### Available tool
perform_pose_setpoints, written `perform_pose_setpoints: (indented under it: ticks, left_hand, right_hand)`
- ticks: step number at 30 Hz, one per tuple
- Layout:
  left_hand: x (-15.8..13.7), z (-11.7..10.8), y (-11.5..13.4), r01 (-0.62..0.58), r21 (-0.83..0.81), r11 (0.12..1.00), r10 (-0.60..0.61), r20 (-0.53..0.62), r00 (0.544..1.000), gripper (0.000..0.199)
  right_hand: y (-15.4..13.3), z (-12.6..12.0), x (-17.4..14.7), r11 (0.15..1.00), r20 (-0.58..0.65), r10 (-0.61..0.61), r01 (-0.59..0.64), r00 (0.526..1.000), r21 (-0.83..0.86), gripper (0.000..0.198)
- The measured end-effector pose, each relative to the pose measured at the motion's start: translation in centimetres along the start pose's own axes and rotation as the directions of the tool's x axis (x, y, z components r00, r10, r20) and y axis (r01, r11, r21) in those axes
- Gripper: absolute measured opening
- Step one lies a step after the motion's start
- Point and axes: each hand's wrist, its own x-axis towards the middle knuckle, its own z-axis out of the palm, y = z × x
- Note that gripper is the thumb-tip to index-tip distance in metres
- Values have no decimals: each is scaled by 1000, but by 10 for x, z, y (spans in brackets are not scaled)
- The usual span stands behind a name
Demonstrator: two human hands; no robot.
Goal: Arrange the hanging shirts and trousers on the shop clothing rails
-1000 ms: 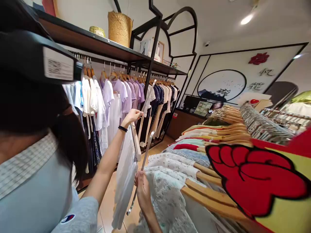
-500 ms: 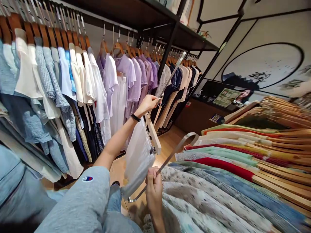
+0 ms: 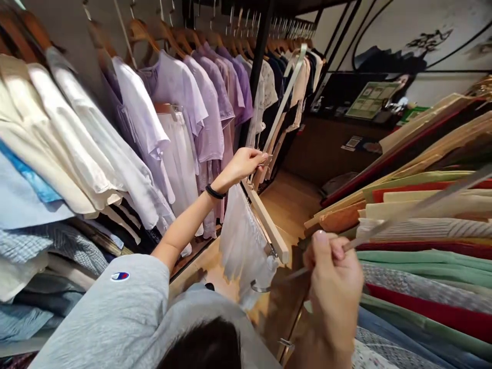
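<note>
My left hand (image 3: pixel 242 164) is raised and pinches the metal hook of a wooden clip hanger (image 3: pixel 269 225). A sheer white garment (image 3: pixel 240 241) hangs from its clips. From that hand a long pale strip (image 3: pixel 286 97) slants up toward the clothes rail. My right hand (image 3: pixel 334 277) is lower and to the right, closed on a thin metal rod (image 3: pixel 403 215). The rod runs up to the right over the folded-looking row of garments. Its lower end curls into a hook (image 3: pixel 261 287) just under the white garment. A black band sits on my left wrist.
White and lilac tops (image 3: pixel 172 102) hang on wooden hangers along the wall rail, split by a black post (image 3: pixel 261 61). On the right, a rack of coloured garments (image 3: pixel 423 256) stands close. A dark counter (image 3: pixel 334 148) stands at the back, beyond wooden floor (image 3: pixel 292 205).
The view has swung down and closer to the rail, and the other person's head at left is gone. My right hand has risen and moved right with the rod. My left hand still holds the hanger.
</note>
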Motion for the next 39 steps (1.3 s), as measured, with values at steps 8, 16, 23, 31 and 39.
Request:
perform_pose_setpoints:
  ticks: [8,16,23,31,39]
  left_hand:
    - [26,-19,-7,71,-118,991,-53,152,987,24]
    - [48,-38,-12,51,-134,990,-26,180,983,31]
    - [72,-36,-28,138,-86,987,-137,16,990,17]
    - [77,-13,-31,120,-29,992,-124,-210,970,11]
    - [57,14,-27,101,-96,990,-132,-414,901,17]
  right_hand:
    - [-1,44,120,994,219,67,-46,973,-98,48]
    - [33,91,192,998,556,20,-53,831,43,62]
    - [110,79,192,963,570,269,-201,776,-180,76]
    - [137,66,206,927,839,367,-228,402,-297,68]
    - [148,58,242,906,927,357,-285,117,-313,71]
